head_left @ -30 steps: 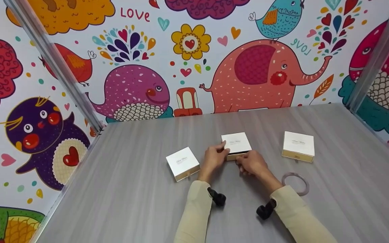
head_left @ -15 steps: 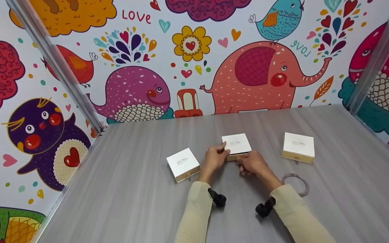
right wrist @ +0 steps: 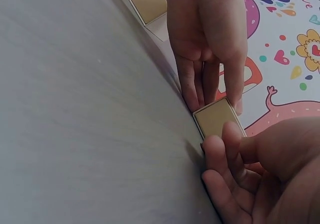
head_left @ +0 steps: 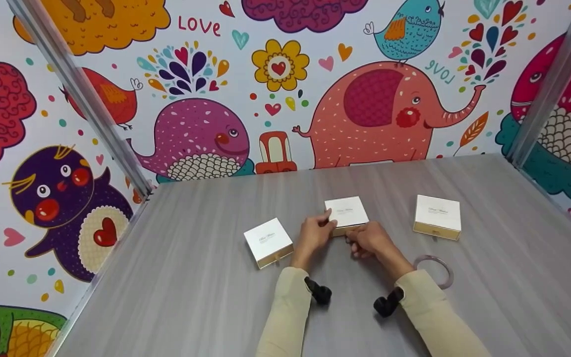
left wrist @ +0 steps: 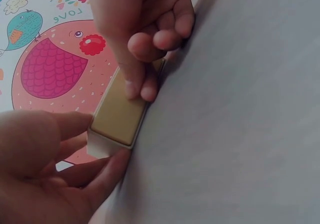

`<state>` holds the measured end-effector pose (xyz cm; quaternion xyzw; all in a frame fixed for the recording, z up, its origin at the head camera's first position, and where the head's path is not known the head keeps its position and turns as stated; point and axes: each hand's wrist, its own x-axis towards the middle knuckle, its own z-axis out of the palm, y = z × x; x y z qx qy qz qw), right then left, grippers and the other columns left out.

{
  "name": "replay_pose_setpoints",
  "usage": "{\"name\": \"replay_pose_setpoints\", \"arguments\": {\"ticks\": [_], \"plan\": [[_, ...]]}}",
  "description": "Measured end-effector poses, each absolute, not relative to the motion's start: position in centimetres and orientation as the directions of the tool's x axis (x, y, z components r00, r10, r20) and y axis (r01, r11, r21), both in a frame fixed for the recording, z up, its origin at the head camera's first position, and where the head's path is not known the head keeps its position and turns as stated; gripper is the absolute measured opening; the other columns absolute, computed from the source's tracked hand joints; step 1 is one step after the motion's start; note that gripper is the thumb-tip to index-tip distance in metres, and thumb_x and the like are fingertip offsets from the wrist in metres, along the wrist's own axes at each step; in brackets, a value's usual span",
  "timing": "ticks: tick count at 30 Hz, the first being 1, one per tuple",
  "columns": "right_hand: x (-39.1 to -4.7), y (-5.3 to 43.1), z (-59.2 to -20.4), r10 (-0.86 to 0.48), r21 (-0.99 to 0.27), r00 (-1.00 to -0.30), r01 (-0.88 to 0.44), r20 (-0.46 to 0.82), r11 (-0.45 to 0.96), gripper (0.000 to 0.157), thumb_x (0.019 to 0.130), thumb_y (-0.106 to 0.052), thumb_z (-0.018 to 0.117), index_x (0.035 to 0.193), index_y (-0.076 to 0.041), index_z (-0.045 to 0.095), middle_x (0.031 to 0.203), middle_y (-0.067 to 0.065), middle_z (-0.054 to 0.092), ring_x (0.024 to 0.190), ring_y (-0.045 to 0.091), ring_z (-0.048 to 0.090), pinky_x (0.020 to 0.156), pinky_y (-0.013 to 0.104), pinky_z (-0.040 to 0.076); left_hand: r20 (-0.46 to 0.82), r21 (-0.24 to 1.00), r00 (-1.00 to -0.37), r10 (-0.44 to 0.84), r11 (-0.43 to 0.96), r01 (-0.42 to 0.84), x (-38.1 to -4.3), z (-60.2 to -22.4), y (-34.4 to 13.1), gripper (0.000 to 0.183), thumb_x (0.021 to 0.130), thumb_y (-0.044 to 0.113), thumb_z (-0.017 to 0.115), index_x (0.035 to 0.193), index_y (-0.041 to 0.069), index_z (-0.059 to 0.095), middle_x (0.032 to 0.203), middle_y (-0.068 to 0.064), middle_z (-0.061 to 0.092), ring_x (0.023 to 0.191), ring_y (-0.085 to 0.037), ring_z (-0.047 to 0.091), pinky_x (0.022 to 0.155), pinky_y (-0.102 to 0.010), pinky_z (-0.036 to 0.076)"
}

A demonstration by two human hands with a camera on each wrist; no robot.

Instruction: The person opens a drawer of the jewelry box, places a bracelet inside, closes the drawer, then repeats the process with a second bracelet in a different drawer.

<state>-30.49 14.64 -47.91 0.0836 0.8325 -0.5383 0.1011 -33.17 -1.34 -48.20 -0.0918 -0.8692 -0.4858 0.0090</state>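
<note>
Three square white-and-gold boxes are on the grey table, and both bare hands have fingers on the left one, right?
Not the left box: the head view shows the left hand and right hand touching the middle box. You got the rest right.

middle box (head_left: 347, 210): smooth matt card | table (head_left: 201, 292): smooth, wood-grained | post (head_left: 85, 99): metal | sleeves (head_left: 285, 312): cloth

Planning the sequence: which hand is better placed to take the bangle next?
Probably the right hand, though it touches the middle box: the bangle lies beside the right sleeve. The left hand is farther off, gripping that box.
</note>
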Motion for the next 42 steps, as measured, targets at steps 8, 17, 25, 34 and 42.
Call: {"name": "replay_pose_setpoints", "arguments": {"ticks": [8,17,25,34,42], "plan": [[-30.99,15.05,-47.88,0.008,-0.868,-0.958,0.264,-0.288,0.420,0.025,0.099,-0.015,0.058,0.089,0.004,0.072,0.050,-0.006,0.057,0.047,0.006,0.061,0.046,0.021,0.049,0.105,0.847,-0.983,0.151,0.504,0.168,-33.15,-48.02,-1.32,0.041,0.097,0.023,0.064,0.136,0.010,0.062,0.142,-0.008,0.059,0.139,-0.028,0.050,0.115,-0.043,0.041],[-31.05,15.34,-47.83,0.013,-0.876,-0.954,0.282,-0.301,0.391,0.026,0.098,-0.018,0.059,0.088,0.002,0.072,0.050,-0.005,0.058,0.048,0.008,0.063,0.046,0.023,0.050,0.112,0.840,-0.981,0.160,0.512,0.179,-33.42,-48.16,-1.11,0.041,0.097,0.023,0.064,0.136,0.011,0.061,0.143,-0.010,0.058,0.138,-0.029,0.051,0.114,-0.044,0.042],[-31.05,15.49,-47.94,0.000,-0.893,-0.957,0.273,-0.292,0.357,0.025,0.098,-0.018,0.059,0.088,0.002,0.072,0.049,-0.006,0.058,0.046,0.007,0.062,0.046,0.022,0.049,0.126,0.836,-0.979,0.159,0.514,0.191,-33.79,-48.18,-0.99,0.039,0.097,0.021,0.065,0.134,0.010,0.062,0.140,-0.006,0.060,0.137,-0.028,0.052,0.114,-0.041,0.043],[-30.92,15.23,-48.14,0.044,-0.890,-0.961,0.268,-0.272,0.368,0.026,0.097,-0.019,0.061,0.085,0.000,0.073,0.049,-0.005,0.059,0.046,0.007,0.064,0.045,0.021,0.050,0.097,0.854,-0.988,0.121,0.500,0.145,-33.74,-48.21,-0.94,0.039,0.096,0.023,0.067,0.134,0.012,0.063,0.137,-0.006,0.064,0.128,-0.019,0.058,0.108,-0.038,0.047],[-30.55,15.04,-48.34,0.034,-0.895,-0.970,0.234,-0.239,0.381,0.028,0.099,-0.018,0.059,0.085,0.003,0.072,0.048,-0.005,0.057,0.046,0.007,0.063,0.045,0.022,0.049,0.099,0.857,-0.990,0.103,0.496,0.137,-33.39,-48.16,-0.90,0.040,0.096,0.020,0.066,0.134,0.010,0.063,0.140,-0.009,0.060,0.137,-0.026,0.052,0.114,-0.041,0.042]]}}
